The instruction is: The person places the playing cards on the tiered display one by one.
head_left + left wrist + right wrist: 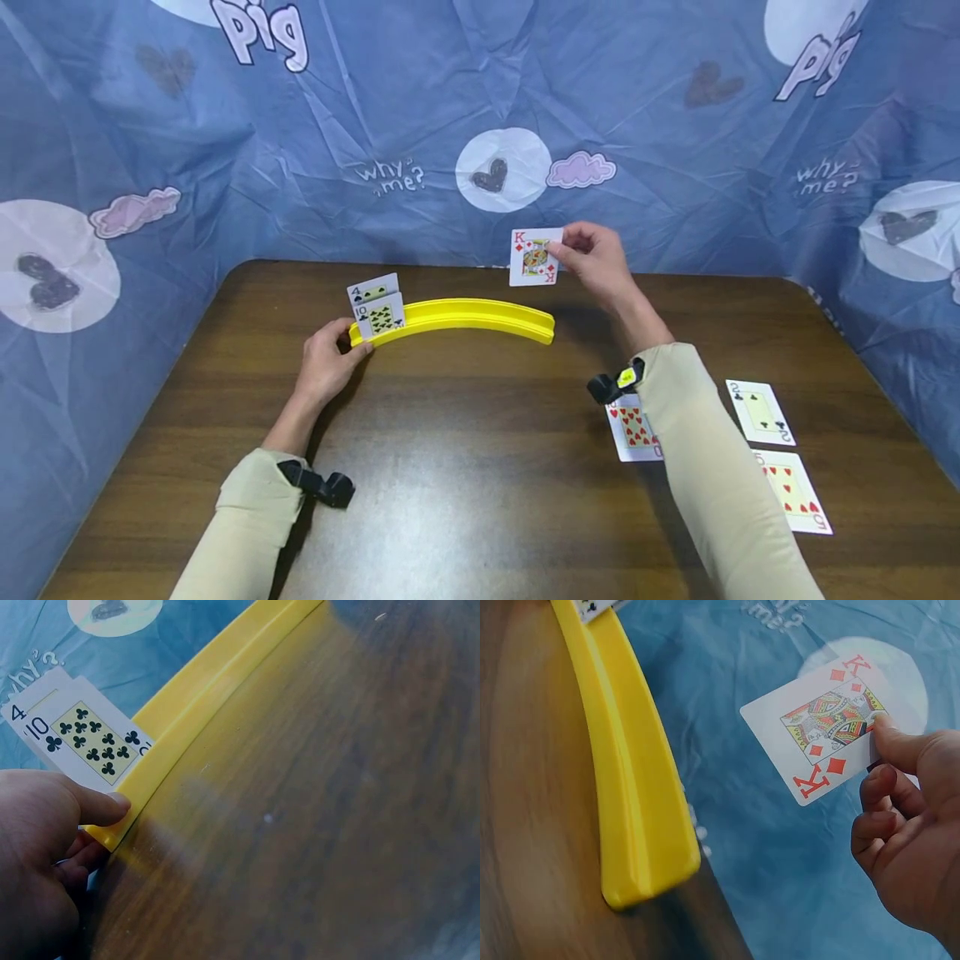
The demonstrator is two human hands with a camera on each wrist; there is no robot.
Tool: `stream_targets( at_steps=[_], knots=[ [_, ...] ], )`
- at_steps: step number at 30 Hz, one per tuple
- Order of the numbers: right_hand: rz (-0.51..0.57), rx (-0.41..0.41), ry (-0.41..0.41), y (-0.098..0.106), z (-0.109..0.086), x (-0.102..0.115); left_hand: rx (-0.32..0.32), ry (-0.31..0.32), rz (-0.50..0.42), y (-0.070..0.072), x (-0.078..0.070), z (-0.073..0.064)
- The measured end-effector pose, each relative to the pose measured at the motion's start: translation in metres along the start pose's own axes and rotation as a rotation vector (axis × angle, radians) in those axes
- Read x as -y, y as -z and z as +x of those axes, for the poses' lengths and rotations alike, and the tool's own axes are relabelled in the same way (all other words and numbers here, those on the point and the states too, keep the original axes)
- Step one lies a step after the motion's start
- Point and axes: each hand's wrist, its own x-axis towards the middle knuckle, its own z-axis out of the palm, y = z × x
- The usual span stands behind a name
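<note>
My left hand [327,363] grips the left end of a curved yellow card holder [480,313], thumb along its front side. Two playing cards stand in the slot at that end: a ten of clubs [94,739] in front and a black four [372,289] behind it, mostly covered. Off to the right, my right hand [600,261] pinches a king of diamonds [817,727] by its edge between thumb and fingers. The king is held upright in the air, face toward me, above and behind the holder's right end.
Face up on the brown table [465,433] at the right lie a two of clubs [759,412], a five of hearts [797,492] and another hearts card [632,427]; my right arm partly covers the hearts cards. A blue printed cloth [420,100] hangs behind the table.
</note>
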Motion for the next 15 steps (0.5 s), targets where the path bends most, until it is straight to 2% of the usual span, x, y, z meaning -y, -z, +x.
stream_targets(
  at_steps=[15],
  knots=[
    [0.011, 0.037, -0.038, -0.049, 0.006, 0.002, 0.01, 0.017, 0.0, -0.001, 0.0, 0.001]
  ],
)
